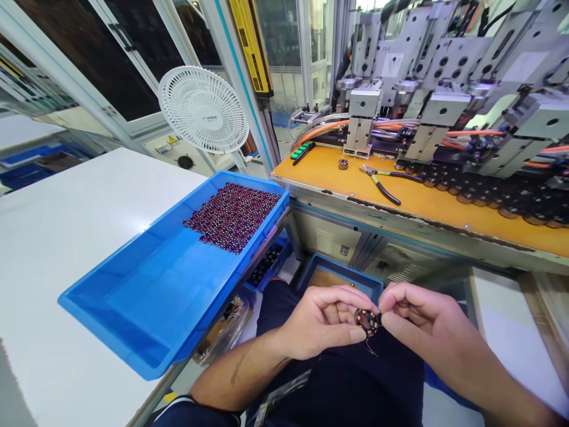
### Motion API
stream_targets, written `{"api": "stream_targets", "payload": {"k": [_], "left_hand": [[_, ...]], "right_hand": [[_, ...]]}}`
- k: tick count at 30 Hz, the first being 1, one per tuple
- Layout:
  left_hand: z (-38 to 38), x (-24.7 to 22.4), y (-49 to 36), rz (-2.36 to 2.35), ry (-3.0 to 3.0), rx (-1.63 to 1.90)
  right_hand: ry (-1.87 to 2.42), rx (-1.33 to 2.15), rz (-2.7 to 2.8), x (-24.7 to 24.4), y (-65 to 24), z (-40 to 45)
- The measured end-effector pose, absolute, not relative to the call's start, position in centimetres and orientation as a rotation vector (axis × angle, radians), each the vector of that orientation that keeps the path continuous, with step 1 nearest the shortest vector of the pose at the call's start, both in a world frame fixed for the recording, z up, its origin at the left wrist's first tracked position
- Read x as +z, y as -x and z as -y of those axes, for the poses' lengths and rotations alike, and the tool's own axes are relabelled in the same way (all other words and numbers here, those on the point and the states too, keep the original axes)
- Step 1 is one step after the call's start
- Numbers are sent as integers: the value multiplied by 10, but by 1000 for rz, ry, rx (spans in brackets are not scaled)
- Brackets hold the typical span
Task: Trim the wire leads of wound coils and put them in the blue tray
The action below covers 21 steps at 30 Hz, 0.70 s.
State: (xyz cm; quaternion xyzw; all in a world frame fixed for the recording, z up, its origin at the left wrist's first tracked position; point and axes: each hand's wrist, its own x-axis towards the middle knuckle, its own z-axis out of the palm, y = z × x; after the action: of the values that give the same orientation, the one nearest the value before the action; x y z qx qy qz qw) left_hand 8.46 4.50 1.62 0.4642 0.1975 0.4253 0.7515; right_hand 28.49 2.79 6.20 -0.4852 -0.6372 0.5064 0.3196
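Observation:
Above my lap, my left hand (322,323) pinches a small ring-shaped motor stator (367,322), black with copper windings, between thumb and fingers. Thin wire ends hang below it. My right hand (418,314) is closed at the ring's right side, thumb and forefinger pressed together on a small dark bit or wire at its edge. Exactly what those fingertips grip is too small to make out. To the left, a blue tray (146,296) has many small dark round parts (235,213) packed together at its far end.
Diagonal cutters (382,181) and a single copper-coloured ring (343,163) lie on the orange bench (324,172) below the machine (427,77). Dark cylindrical parts (489,193) line the bench at right. A white fan (204,110) stands behind the tray; a blue bin (320,264) sits under the bench.

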Motion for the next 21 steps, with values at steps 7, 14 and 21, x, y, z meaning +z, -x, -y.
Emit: {"api": "stream_targets", "payload": {"k": [7, 14, 21], "left_hand": [[-44, 14, -81, -388, -983, 924], [-46, 13, -82, -252, -859, 935], [-47, 11, -81, -213, -841, 959]], "right_hand": [[1232, 1217, 1838, 66, -281, -32], [1253, 1233, 1821, 65, -280, -21], [1224, 1248, 1827, 63, -278, -19]]}}
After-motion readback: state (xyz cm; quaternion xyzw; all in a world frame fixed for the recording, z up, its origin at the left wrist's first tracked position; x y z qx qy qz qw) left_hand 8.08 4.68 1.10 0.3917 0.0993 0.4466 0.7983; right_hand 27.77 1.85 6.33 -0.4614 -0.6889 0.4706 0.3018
